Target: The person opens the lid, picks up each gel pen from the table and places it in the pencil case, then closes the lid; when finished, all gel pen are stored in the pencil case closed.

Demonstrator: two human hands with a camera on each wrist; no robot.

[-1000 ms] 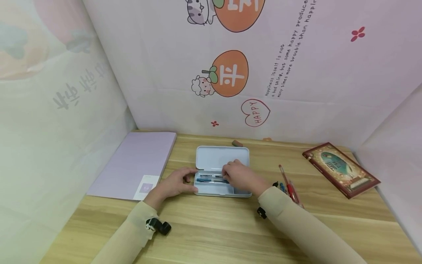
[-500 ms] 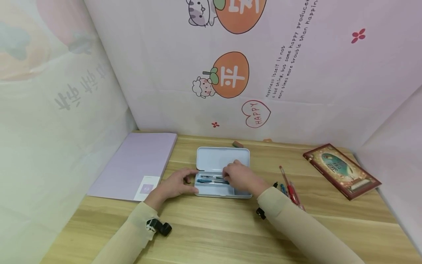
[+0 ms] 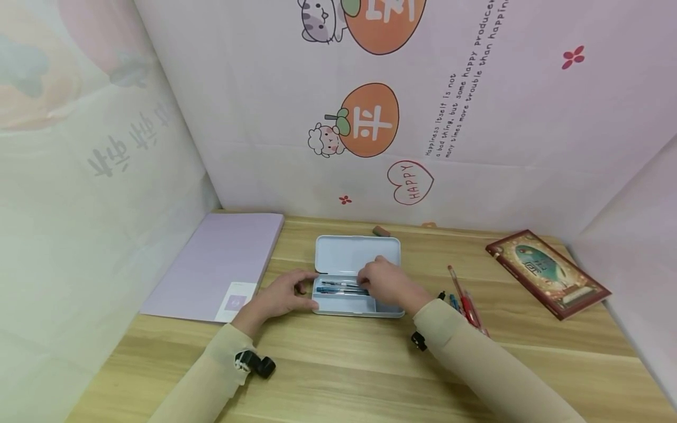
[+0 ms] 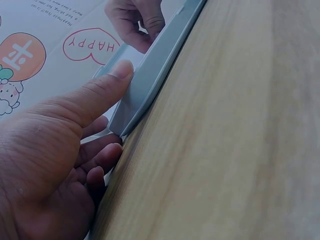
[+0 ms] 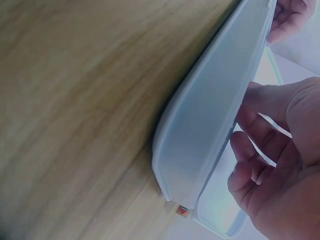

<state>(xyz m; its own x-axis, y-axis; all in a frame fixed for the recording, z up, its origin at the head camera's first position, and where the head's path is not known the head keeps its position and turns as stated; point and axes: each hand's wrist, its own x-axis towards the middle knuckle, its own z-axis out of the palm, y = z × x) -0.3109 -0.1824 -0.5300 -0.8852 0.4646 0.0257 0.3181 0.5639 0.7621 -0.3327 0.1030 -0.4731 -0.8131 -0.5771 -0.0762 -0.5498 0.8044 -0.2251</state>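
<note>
A pale blue pencil case (image 3: 344,304) lies on the table with its lid (image 3: 338,252) folded back. Several pens (image 3: 338,290), teal and clear, rest in its rear compartment. My left hand (image 3: 280,295) grips the case's left end, thumb at the front corner and fingers toward the back; the left wrist view shows that thumb (image 4: 112,80) on the rim. Over the right part of the case, my right hand (image 3: 386,284) pinches a pen by its right end. In the right wrist view its fingertips dip behind the case wall (image 5: 210,100) and are hidden.
Right of the case, several pens, one of them red (image 3: 466,305), lie partly behind the right sleeve. A brown-bordered book (image 3: 547,273) is farther right. A lilac folder (image 3: 222,252) lies at left, an eraser (image 3: 381,231) behind the lid.
Both hands and the case stay nearly in place. The pens in the rear compartment shift slightly by the right fingers; the view tilts a touch.
</note>
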